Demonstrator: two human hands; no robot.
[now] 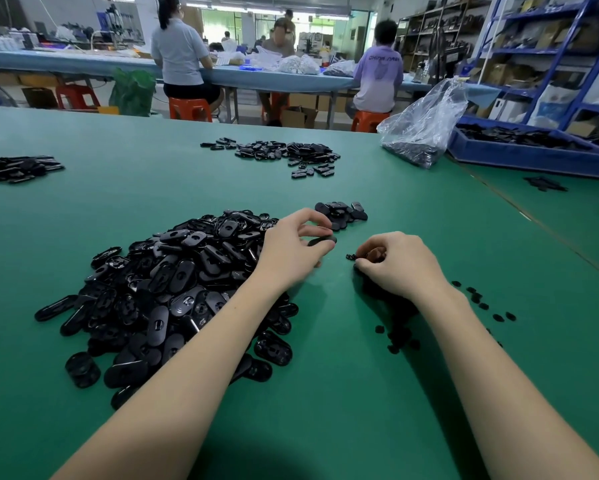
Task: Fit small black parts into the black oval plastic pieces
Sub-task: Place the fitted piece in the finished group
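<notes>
Fitting stage: parts in hand, not yet joined.
Left hand [292, 245] pinches a black oval plastic piece [321, 241]; right hand [393, 259] curls round small black parts [351, 257]; misalignment risks dropping one.

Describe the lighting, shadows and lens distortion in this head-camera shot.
Head view: even overhead lighting; soft shadow on the green table under the right hand and along the bottom edge; gloss highlights on the big pile of oval pieces; wide-angle bending bows the table edge and tilts the blue shelving; the background is softer.
</notes>
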